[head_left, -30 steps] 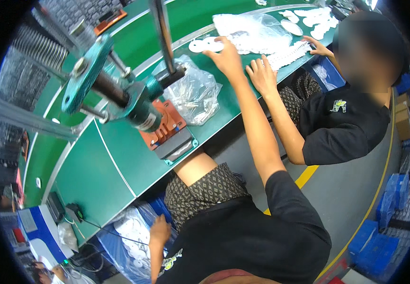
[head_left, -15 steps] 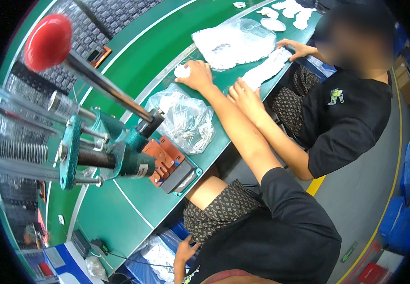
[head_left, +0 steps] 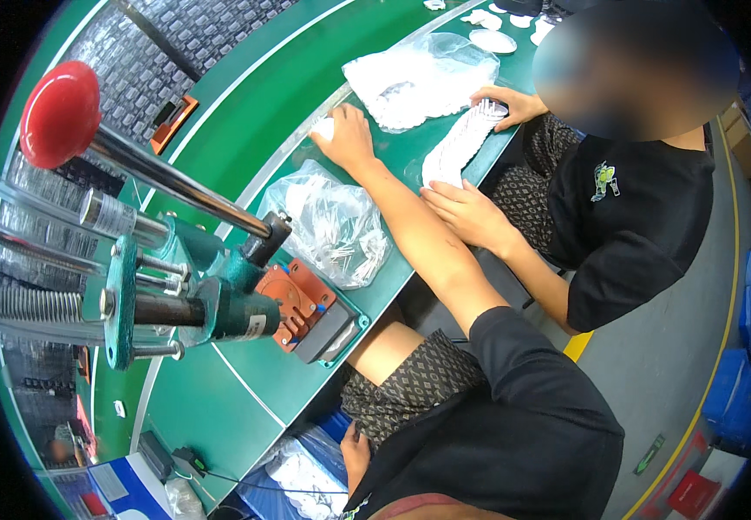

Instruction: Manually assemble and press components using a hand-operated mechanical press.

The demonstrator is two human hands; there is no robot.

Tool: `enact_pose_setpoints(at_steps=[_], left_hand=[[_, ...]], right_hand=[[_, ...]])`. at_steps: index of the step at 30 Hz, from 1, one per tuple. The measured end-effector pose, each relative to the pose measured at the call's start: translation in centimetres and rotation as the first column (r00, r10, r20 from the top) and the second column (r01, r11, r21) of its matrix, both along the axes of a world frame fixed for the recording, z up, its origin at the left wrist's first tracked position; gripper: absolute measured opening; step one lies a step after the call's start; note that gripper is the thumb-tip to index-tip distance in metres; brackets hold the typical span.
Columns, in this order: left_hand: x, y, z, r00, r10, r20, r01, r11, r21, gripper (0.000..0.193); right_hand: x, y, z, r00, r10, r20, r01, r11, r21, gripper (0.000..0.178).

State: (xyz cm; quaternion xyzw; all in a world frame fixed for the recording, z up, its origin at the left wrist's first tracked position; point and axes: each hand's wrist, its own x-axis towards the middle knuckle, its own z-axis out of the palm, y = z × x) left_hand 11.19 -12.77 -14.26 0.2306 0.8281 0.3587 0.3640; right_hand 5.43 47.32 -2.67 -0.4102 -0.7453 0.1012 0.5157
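Rests the right hand (head_left: 347, 134) toward the far side of the desk (head_left: 193, 390), with fingers curled over a white part (head_left: 323, 128), mostly covered, just beyond the clear bag (head_left: 332, 238) of thin white sticks and left of the white-filled bag (head_left: 419, 82). Cannot tell from this angle if clamped on it or only touching. Has the left hand (head_left: 356, 451) low, by the thigh and beside the lined blue bin (head_left: 263, 494); cannot tell fingers apart from together there. Has the green press (head_left: 237, 319) on the desk, left of the clear bag. Looks light, thin and fairly stiff, perhaps slippery and easily cracked; best held by the edge, in a gentle pinch.
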Motion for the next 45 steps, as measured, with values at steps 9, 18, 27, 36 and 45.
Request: enact_pose_setpoints(at_steps=[9, 18, 27, 36, 45], left_hand=[[-2.1, -4.2, -0.2, 0.840, 0.041, 0.541, 0.022, 0.994, -0.110, 0.066], [0.1, -7.1, 3.2, 0.962, -0.220, 0.159, 0.261, 0.910, -0.322, 0.062], [-3.2, -7.1, 10.7, 0.883, 0.435, -0.175, -0.415, 0.899, 0.137, 0.024], [-6.5, -24.5, 2.2, 0.018, 0.802, -0.598, -0.809, 0.363, 0.463, 0.031], [-3.3, -31.4, -13.9, 0.500, 0.465, -0.731, -0.614, 0.785, 0.079, 0.041]], right_hand=[[12.8, -22.8, 5.1, 0.591, 0.387, -0.708, -0.334, 0.916, 0.222, 0.005], [17.6, -41.4, -5.4, 0.507, 0.682, -0.527, -0.839, 0.249, -0.484, 0.012], [15.1, -41.7, -8.6, 0.348, 0.913, -0.211, -0.694, 0.100, -0.713, 0.017], [15.2, -42.1, -9.7, 0.358, 0.913, -0.196, -0.709, 0.129, -0.693, 0.013], [15.8, -41.8, -9.8, 0.339, 0.904, -0.260, -0.730, 0.078, -0.679, 0.014]])
